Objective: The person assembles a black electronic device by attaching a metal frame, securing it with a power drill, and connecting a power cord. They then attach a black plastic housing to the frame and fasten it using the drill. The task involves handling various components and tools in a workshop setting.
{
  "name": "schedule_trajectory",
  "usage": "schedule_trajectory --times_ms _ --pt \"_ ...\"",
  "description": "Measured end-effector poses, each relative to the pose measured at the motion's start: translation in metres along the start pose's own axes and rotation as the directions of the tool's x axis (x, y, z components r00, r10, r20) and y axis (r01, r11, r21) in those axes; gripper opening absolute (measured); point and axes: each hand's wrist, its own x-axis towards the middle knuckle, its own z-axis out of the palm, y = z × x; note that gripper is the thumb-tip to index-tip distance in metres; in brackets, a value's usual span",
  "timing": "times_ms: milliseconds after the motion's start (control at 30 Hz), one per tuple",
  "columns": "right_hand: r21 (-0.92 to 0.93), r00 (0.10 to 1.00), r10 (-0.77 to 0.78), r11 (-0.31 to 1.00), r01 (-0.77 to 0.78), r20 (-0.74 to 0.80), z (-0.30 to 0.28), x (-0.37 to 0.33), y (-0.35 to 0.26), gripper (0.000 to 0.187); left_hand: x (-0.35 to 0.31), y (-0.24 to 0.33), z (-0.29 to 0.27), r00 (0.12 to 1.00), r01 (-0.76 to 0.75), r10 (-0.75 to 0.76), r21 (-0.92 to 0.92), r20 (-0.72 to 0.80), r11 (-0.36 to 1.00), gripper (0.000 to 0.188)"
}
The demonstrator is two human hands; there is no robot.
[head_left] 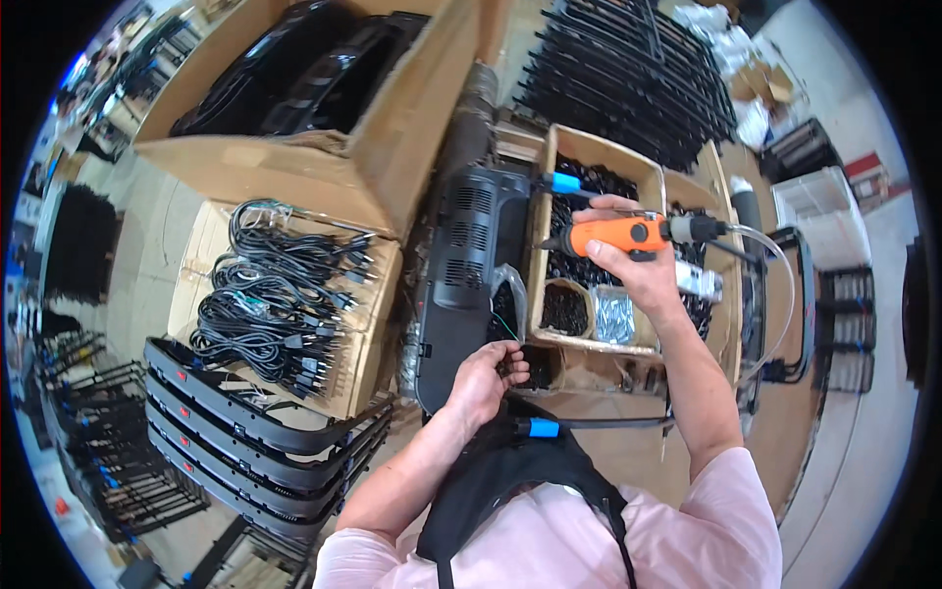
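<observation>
I'm seeing my right hand (638, 267) gripping the orange power screwdriver (616, 235) at one o'clock, my left hand (486, 378) pinching small black parts (517, 365) beside the black housing (469, 280) at centre

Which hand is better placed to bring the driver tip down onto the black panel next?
Right. The right hand already grips the orange power screwdriver, raised over the box of black screws. The left hand is curled at the near end of the black panel, apparently steadying it.
</observation>
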Motion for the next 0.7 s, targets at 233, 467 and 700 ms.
schedule_trajectory --times_ms 233,467,700 --pt "0.065 0.966 0.068 0.996 -0.053 -0.248 -0.093 -0.114 0.014 0.055 0.045 -0.057 0.016 0.987 0.139 -0.096 0.401 -0.125 0.906 0.026" --pt "0.107 0.908 0.096 0.993 -0.056 -0.409 -0.162 -0.196 0.029 0.057 0.108 -0.103 0.017 0.954 0.279 -0.087 0.740 -0.288 0.612 0.057" --pt "0.124 0.821 0.142 0.988 -0.087 -0.553 -0.203 -0.267 0.054 0.059 0.102 -0.066 0.120 0.997 -0.033 -0.072 0.995 0.039 0.091 0.037"
